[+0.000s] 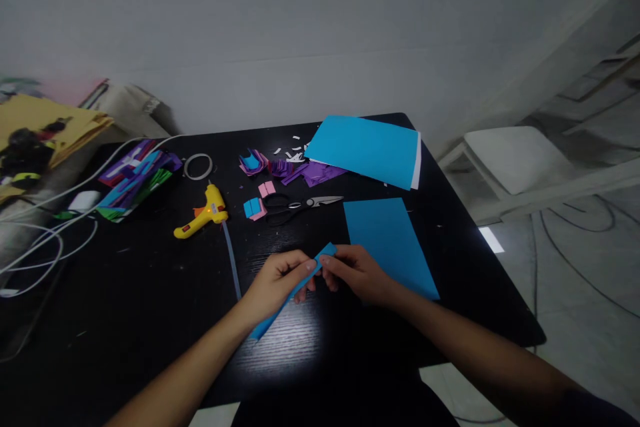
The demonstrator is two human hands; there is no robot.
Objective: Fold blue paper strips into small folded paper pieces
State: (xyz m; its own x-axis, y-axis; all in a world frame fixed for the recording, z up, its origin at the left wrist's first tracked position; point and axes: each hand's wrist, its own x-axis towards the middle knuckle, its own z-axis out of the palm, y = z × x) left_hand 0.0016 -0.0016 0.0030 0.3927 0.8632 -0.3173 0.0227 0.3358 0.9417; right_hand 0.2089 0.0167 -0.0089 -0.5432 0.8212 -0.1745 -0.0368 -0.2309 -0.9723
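A narrow folded strip of blue paper (273, 321) slants above the black table, held by both hands. My left hand (283, 278) pinches it along its upper part, thumb on top. At its upper end my right hand (356, 272) grips it between thumb and fingers. Beside my right hand lies a flat blue sheet (390, 240), its lower edge partly behind my forearm. Black-handled scissors (300, 205) lie beyond my hands, with small pink and blue folded pieces (254, 208) to their left.
On the black table (150, 320) are a yellow glue gun (204, 212), a tape ring (198, 166), purple scraps (323, 173) and stacked blue sheets (367, 149). White cables (55, 233) and bundled coloured paper (135, 177) are at left. A white stool (515, 157) stands right.
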